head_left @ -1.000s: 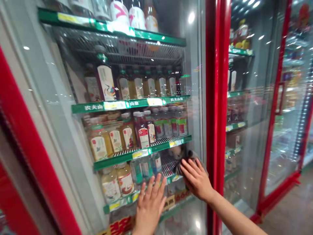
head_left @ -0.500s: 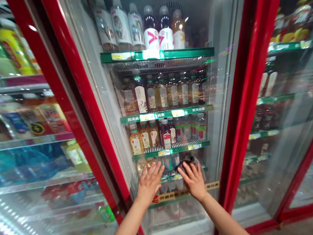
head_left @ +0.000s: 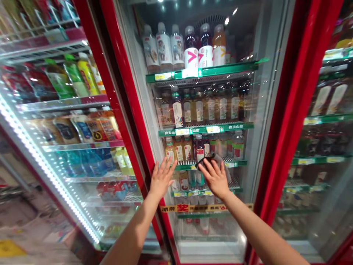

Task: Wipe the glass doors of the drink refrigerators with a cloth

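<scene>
Behind the glass door [head_left: 212, 230], bottles [head_left: 191, 51] line green-edged shelves [head_left: 233, 127]; a yellow strip w/ lettering [head_left: 193, 208] crosses low. Neighbouring drinks [head_left: 88, 77] crowd to my L. Dark cloth [head_left: 217, 159] sits btwn my right hand [head_left: 216, 180] and the glass, hiding part of a mid shelf.

Right hand's fingers splay wide over the cloth, palm toward the door; can't tell if fingertips pinch any. Left hand [head_left: 161, 180] is spread too, nr the door's L edge, nothing visibly held; contact w/ glass unclear. Both forearms [head_left: 256, 224] reach up fr. the bottom.

Glass is shiny, dotted w/ reflections [head_left: 226, 21], red frame [head_left: 288, 129] either side; bright light strip [head_left: 49, 170] slants down far L.
</scene>
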A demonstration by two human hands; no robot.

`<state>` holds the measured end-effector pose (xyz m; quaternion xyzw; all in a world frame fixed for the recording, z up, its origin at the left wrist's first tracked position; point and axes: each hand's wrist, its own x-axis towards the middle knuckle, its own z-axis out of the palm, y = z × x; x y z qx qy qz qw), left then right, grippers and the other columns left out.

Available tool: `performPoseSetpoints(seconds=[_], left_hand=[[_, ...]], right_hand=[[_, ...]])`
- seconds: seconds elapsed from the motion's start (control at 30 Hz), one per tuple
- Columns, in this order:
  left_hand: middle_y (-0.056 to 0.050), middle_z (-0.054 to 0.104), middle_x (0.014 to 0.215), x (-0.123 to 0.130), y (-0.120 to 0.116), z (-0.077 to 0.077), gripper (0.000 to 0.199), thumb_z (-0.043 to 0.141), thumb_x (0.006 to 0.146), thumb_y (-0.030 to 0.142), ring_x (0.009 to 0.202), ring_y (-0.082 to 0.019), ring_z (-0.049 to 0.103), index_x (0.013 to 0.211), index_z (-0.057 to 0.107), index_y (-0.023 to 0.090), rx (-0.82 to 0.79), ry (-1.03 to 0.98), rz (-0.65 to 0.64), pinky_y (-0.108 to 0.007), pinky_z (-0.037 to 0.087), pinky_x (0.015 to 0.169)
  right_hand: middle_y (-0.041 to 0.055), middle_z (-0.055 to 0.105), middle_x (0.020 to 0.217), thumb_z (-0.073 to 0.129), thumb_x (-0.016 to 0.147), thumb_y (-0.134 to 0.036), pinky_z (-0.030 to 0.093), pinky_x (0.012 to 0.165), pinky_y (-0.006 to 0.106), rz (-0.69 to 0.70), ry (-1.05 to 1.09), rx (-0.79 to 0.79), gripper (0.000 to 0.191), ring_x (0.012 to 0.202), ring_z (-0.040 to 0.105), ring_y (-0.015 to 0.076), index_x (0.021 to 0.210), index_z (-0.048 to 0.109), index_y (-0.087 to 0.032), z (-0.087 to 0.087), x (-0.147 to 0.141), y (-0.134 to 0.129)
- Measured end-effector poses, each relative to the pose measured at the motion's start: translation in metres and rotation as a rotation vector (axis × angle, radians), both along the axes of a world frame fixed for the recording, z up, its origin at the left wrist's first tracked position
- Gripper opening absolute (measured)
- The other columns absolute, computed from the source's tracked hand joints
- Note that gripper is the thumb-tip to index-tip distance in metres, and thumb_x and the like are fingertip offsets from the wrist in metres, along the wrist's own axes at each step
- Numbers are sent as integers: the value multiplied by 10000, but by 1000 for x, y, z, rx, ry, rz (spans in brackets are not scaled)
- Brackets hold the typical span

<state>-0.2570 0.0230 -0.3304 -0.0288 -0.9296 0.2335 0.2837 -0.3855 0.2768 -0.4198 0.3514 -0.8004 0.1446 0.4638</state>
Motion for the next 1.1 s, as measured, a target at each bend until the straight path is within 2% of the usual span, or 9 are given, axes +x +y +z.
performPoseSetpoints(seconds=[0.17,0.3,0.4,0.47,0.6,0.73,0.83,0.97,1.1], left_hand=[[-60,99,1674,6,-18,1,1150,812,771,450,1559,-262,-6,1590,14,322,-17,-15,-8,-548,91,1280],[-60,119,1673,22,-48,1,1123,812,782,373,1558,-260,19,1591,35,324,-8,-16,-6,-544,85,1280],[-71,140,1669,31,-68,-6,1096,794,798,403,1557,-267,38,1591,43,317,4,6,-6,-552,87,1277],[-80,156,1664,34,-77,-16,1082,776,805,461,1556,-268,54,1593,52,304,-2,28,-18,-546,97,1277],[-102,169,1656,33,-92,-38,1076,745,806,542,1555,-267,48,1602,81,257,-10,56,-51,-531,107,1281],[-105,155,1656,35,-107,-44,1098,753,810,512,1550,-250,-6,1607,56,222,8,2,-76,-526,75,1282],[-104,142,1656,39,-116,-37,1100,755,827,449,1546,-252,-24,1605,15,209,52,-57,-77,-537,52,1279],[-86,118,1663,42,-119,-26,1096,747,842,383,1550,-251,-18,1600,-26,210,87,-109,-104,-537,54,1281],[-88,89,1671,45,-119,-24,1060,707,870,395,1555,-258,-15,1602,-29,177,103,-81,-96,-539,54,1282]], right_hand=[[-64,468,1565,456,891,-105,163,1258,403,318,188,395,668,1406,431,150,1518,436,-334,-62,11,30],[-56,497,1544,456,893,-108,168,1256,448,163,91,281,720,1391,460,183,1551,360,-383,-40,4,50],[11,481,1559,491,924,-161,142,1243,573,-40,-11,41,686,1408,445,275,1556,353,-391,-5,11,3],[45,485,1554,536,932,-228,139,1229,623,-87,-27,-80,661,1417,425,319,1552,369,-385,-1,23,-43],[3,553,1498,548,937,-275,102,1257,553,19,45,-6,609,1395,444,276,1519,425,-408,-51,45,-99],[-60,494,1546,480,952,-199,183,1251,417,271,139,338,569,1395,445,168,1494,466,-372,-85,50,-85],[-76,490,1546,449,961,-148,237,1232,405,330,142,437,575,1386,461,128,1489,460,-374,-49,48,-74],[-28,447,1580,484,965,-152,173,1251,533,125,60,301,611,1437,418,196,1525,398,-379,26,56,-99],[33,429,1590,565,938,-179,114,1254,584,18,16,181,616,1446,410,253,1515,434,-350,37,72,-131]])
